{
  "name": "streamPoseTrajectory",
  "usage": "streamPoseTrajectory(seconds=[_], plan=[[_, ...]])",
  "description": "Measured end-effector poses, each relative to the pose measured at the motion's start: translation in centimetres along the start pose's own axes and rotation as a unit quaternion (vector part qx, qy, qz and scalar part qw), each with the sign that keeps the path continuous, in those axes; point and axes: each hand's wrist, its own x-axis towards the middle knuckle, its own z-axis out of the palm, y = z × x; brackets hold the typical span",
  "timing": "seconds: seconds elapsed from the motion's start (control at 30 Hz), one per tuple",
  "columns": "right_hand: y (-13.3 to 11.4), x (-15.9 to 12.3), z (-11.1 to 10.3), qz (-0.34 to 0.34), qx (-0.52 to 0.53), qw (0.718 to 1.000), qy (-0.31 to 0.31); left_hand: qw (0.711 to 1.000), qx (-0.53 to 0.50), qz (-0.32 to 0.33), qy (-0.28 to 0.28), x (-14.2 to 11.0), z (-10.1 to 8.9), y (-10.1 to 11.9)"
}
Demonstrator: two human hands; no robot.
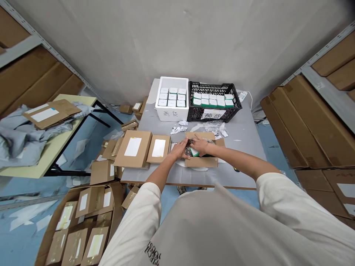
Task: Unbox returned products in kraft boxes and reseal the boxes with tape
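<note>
An open cardboard box (203,162) stands near the front of the grey table, its flaps folded outward. My left hand (179,149) grips its left wall. My right hand (200,144) reaches in from the right, its fingers closed on clear bubble wrap (211,148); its fingertips are partly hidden. Below that hand, a white and green small box (194,152) shows among the wrap. Left of the open box lie two closed cardboard boxes, a smaller one (151,159) and a larger one (119,162), each with a white label.
At the table's back, a white foam bin (172,115) and a black crate (235,109) hold small white boxes. Crumpled paper (179,129) and loose bubble wrap (215,126) lie before them. A big carton (118,207) of parcels stands lower left; stacked cartons (313,122) line the right.
</note>
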Motion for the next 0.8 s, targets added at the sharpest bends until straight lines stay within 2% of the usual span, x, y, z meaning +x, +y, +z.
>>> streamPoseTrajectory(seconds=[0.1,0.23,0.5,0.7,0.8], plan=[[0.3,-1.7,-1.2,-0.01,-0.003,1.0,0.015,1.0,-0.002,0.003,-0.002,0.0,-0.3,0.2],[0.7,-4.4,-3.8,-0.015,0.009,0.997,0.075,1.0,-0.001,-0.002,-0.002,0.1,-0.3,0.3],[0.8,-9.4,-7.9,0.058,0.052,0.98,0.183,1.0,0.01,-0.015,-0.017,0.3,-0.7,0.8],[0.1,-11.6,-10.7,0.08,0.091,0.958,0.259,0.999,0.034,-0.023,-0.016,0.2,-1.3,1.7],[0.8,-13.0,-12.7,0.108,0.097,0.943,0.301,0.998,0.054,-0.022,-0.025,0.0,-1.7,2.3]])
